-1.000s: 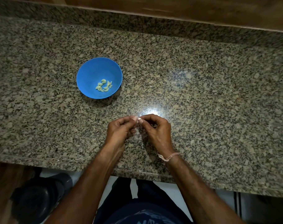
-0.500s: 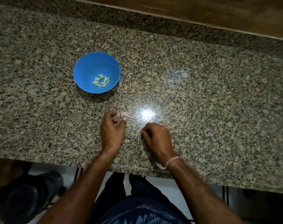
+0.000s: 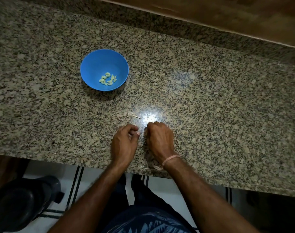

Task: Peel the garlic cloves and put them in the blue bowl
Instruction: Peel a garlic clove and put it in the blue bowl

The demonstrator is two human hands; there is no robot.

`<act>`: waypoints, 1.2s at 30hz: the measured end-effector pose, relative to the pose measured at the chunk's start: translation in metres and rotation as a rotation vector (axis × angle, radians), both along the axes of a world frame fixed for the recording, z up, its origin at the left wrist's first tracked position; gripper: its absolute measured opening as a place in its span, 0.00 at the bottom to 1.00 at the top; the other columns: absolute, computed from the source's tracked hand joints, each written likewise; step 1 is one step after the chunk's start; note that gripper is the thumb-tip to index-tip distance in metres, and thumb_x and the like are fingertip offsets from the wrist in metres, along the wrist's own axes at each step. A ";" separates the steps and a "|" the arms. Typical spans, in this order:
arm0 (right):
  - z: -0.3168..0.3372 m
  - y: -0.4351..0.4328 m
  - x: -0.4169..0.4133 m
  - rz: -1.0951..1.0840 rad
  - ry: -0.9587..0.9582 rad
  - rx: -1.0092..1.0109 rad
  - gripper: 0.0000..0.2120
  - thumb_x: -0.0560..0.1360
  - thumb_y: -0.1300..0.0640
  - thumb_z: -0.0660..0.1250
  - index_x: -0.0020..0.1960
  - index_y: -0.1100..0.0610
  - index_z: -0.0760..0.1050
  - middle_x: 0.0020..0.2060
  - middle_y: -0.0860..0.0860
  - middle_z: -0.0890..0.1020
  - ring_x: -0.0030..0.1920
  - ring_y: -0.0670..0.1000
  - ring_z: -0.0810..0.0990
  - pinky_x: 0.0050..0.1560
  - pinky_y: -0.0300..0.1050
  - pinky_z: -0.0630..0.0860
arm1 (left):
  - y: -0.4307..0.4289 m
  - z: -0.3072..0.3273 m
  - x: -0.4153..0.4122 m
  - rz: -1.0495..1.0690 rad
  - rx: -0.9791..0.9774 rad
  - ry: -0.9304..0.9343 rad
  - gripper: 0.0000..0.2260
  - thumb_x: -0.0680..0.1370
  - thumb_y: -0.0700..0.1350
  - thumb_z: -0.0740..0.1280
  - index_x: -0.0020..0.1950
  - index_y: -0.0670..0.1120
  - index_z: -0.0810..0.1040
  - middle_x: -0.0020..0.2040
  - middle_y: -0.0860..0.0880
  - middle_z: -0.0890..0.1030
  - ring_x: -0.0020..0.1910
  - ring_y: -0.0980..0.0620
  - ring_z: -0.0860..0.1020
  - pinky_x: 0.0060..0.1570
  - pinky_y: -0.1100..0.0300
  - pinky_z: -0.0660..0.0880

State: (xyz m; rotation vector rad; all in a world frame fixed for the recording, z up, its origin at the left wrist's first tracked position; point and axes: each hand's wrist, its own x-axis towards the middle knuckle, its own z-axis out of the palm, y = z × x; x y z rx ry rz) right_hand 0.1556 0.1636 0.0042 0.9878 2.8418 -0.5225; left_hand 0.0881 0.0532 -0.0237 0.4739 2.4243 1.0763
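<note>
The blue bowl [image 3: 104, 64] stands on the granite counter at the left and holds several peeled garlic cloves [image 3: 108, 79]. A pale strip of garlic peel [image 3: 133, 115] lies loose on the counter just beyond my hands. My left hand [image 3: 125, 143] hovers near the front edge, fingers curled, thumb against fingertips, with nothing visible in it. Right beside it, my right hand [image 3: 160, 140] is curled knuckles-up on the counter. Its fingers close over a garlic clove that is hidden beneath them.
The granite counter [image 3: 210, 106] runs wide to the right, with a raised back ledge [image 3: 177, 26]. Its front edge lies just under my wrists. A dark bin [image 3: 22, 202] stands on the floor at lower left.
My hands were pinching a clove together. The left hand pulled the peel away, laid it on the counter and drew back toward the right hand, which dropped to the counter.
</note>
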 end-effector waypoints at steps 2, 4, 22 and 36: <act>-0.002 0.004 -0.002 -0.125 0.063 -0.218 0.06 0.81 0.62 0.68 0.46 0.57 0.81 0.37 0.47 0.81 0.37 0.48 0.79 0.38 0.41 0.74 | 0.001 0.005 0.001 0.021 0.017 -0.089 0.04 0.82 0.47 0.70 0.55 0.51 0.83 0.49 0.56 0.83 0.47 0.57 0.81 0.47 0.56 0.80; -0.003 0.008 0.003 -0.270 0.204 -0.592 0.03 0.78 0.60 0.74 0.46 0.58 0.85 0.38 0.48 0.86 0.39 0.47 0.85 0.40 0.38 0.80 | 0.003 0.010 0.001 0.042 0.006 -0.177 0.05 0.81 0.50 0.71 0.54 0.51 0.83 0.47 0.56 0.84 0.46 0.56 0.82 0.47 0.55 0.80; -0.008 -0.022 0.038 -0.155 0.349 -0.567 0.14 0.85 0.54 0.63 0.41 0.56 0.72 0.32 0.46 0.74 0.33 0.44 0.69 0.36 0.38 0.65 | -0.010 0.012 0.007 0.054 0.152 -0.423 0.12 0.83 0.46 0.68 0.39 0.51 0.81 0.33 0.55 0.80 0.34 0.54 0.78 0.34 0.60 0.74; -0.013 -0.016 0.034 -0.141 0.363 -0.624 0.13 0.84 0.55 0.64 0.41 0.55 0.75 0.33 0.47 0.76 0.34 0.44 0.72 0.37 0.34 0.69 | -0.001 0.024 0.015 -0.140 -0.014 -0.203 0.12 0.88 0.48 0.54 0.51 0.45 0.72 0.43 0.49 0.75 0.40 0.55 0.72 0.37 0.60 0.68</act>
